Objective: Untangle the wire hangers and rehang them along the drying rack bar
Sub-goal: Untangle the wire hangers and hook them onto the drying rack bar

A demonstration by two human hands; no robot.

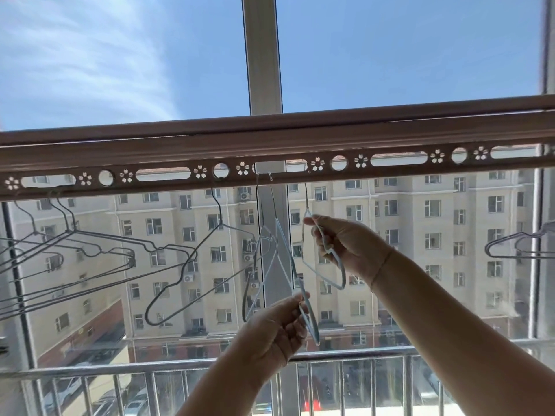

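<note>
White window mullion (pixel 264 55) seen at centre. Blue sky (pixel 90 55) streaked with thin cloud, left. Beige apartment block (pixel 405 220) viewed far opposite. Metal railing (pixel 120 369) fitted near, below.

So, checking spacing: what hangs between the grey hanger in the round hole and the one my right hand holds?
Head view: two pale hangers, hooked on the bar, held low by the left hand.
</note>
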